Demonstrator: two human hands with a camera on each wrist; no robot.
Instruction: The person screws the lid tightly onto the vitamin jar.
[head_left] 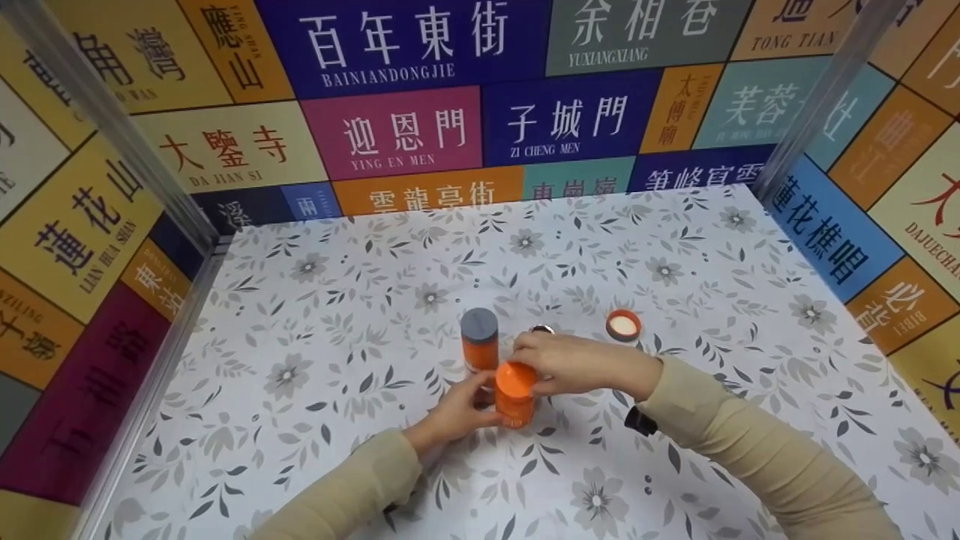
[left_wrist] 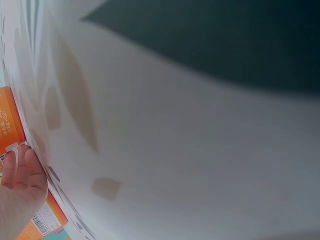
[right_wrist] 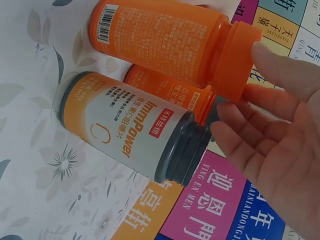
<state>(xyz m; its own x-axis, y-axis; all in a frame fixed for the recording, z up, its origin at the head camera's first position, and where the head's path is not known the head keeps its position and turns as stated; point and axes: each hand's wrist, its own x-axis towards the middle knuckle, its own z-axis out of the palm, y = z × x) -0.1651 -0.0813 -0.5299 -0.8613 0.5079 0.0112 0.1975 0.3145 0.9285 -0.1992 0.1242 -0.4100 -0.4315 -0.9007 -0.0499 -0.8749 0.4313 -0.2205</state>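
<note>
In the head view, an orange pill bottle (head_left: 514,410) stands upright, its orange cap (head_left: 517,379) on top. My left hand (head_left: 454,412) grips the body from the left, thumb at the front. From the other side my right hand (head_left: 562,364) pinches the cap; the right wrist view has the thumb on one edge of the cap (right_wrist: 240,60) and the fingers opposite. Right behind stands an orange bottle with a grey cap (head_left: 480,326). An uncapped white-and-orange bottle (right_wrist: 130,127) with a dark threaded neck is beside them, mostly hidden by my right hand in the head view.
A loose upturned cap (head_left: 622,325) with an orange rim and pale inside lies right of the bottles. The white table (head_left: 360,315) has a grey leaf and flower pattern. Panels of coloured signs (head_left: 390,135) close off its back and sides.
</note>
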